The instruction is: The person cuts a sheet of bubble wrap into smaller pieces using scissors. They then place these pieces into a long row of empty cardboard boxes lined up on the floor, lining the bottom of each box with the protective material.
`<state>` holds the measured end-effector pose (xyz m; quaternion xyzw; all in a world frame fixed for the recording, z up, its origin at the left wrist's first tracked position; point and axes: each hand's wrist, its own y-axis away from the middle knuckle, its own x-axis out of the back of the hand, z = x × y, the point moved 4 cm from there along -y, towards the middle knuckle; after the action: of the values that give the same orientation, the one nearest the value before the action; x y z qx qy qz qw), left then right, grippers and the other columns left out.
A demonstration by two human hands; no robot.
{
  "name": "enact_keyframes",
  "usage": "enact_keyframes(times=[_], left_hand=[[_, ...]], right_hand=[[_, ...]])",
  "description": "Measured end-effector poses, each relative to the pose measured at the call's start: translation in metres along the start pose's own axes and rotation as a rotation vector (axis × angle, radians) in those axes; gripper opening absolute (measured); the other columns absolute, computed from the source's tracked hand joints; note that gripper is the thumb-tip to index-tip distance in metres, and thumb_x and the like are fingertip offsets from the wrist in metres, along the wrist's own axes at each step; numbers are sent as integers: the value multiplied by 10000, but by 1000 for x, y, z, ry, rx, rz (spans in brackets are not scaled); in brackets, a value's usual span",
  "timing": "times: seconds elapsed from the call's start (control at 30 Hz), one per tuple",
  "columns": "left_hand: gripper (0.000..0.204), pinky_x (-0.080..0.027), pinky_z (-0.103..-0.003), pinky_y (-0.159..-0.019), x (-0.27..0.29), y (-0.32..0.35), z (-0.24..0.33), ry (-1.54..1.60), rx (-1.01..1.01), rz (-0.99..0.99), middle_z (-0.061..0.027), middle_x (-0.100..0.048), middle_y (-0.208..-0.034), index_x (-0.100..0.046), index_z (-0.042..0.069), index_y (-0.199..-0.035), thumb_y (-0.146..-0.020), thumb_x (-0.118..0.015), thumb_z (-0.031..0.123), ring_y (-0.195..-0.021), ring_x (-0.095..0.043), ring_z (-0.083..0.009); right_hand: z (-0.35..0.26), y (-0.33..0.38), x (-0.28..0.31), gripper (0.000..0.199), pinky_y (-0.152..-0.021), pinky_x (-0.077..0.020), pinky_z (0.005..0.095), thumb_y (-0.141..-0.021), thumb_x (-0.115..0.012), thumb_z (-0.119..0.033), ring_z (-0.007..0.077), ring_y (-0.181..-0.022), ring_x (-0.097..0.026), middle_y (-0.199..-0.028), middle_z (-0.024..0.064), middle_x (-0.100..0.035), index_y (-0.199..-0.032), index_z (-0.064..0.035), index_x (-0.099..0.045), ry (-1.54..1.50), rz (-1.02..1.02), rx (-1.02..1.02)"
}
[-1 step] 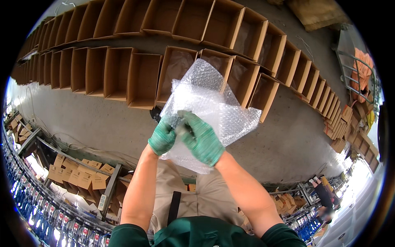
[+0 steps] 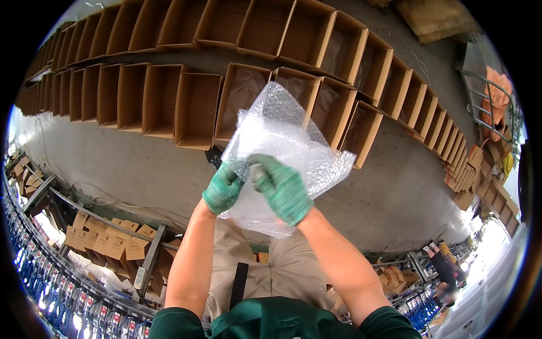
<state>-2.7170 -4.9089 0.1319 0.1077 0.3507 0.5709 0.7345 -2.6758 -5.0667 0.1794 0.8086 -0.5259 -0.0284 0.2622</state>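
A clear sheet of bubble wrap [image 2: 282, 133] hangs in front of my body, above the floor, its upper tip overlapping the near boxes. My left hand [image 2: 222, 189], in a green knitted glove, is closed on the sheet's left edge. My right hand [image 2: 285, 192], gloved the same way, lies over the sheet's lower middle, close beside the left. Its fingers are curled onto the plastic and slightly blurred; their tips are partly hidden. Some of the open cardboard boxes [image 2: 199, 110] just beyond have clear plastic inside.
Two long curved rows of open boxes run across the far side, the back row [image 2: 223, 22] behind the near one. Folded cartons [image 2: 116, 243] stand on a rack at lower left. A metal cart [image 2: 488, 104] holds orange material at right. Another person [image 2: 445, 268] is at lower right.
My right hand has shifted slightly to the right and down, away from the left hand. The bubble wrap's right corner has drawn in a little. My left hand stays nearly still.
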Motion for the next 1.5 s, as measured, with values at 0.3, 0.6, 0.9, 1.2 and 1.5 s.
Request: enact_keyframes(times=[0.3, 0.6, 0.9, 1.2, 1.5], left_hand=[[688, -278, -385, -1182, 1, 12, 24, -341, -268, -181, -159, -285, -1630, -531, 156, -1457, -853, -542, -174, -1493, -309, -336], [732, -255, -332, -1185, 50, 24, -6, -47, -37, 36, -109, -350, -1581, -392, 43, -1520, -833, -558, -148, -1448, -334, -215], [535, -404, -336, -1095, 108, 24, -30, -709, -60, 338, -241, -289, -1586, -646, 120, -1293, -867, -463, -149, -1387, -449, -365], [552, -506, -416, -997, 105, 4, -11, -1004, 37, -14, -246, -243, -1618, -639, 236, -1268, -833, -540, -90, -1258, -549, -453], [543, -369, -319, -1143, 44, -19, -33, -587, -156, -28, -257, -257, -1614, -748, 111, -1191, -781, -522, -164, -1420, -422, -383]], right_hand=[[29, -55, 58, 1146, -1152, -393, 402, -643, -939, -394, 342, -1446, -375, -1560, 245, -350, -1555, -82, -321, 453, -52, -29], [-9, -40, 45, 633, -975, -492, 282, -881, -763, -42, 140, -1090, -593, -1231, 54, -616, -1452, -76, -494, -9, 214, -80], [-78, -30, 56, 334, -663, -484, 235, -1000, -570, -52, 64, -747, -540, -1036, 3, -606, -1332, -89, -584, 67, 527, 52], [-103, -44, 65, 541, -637, -491, 268, -855, -564, 22, 93, -596, -493, -657, 20, -535, -1384, -85, -564, 521, 298, -205], [-54, -56, 77, 390, -741, -499, 278, -871, -608, 75, 136, -765, -572, -930, 74, -625, -1230, -74, -636, 423, 415, -88]])
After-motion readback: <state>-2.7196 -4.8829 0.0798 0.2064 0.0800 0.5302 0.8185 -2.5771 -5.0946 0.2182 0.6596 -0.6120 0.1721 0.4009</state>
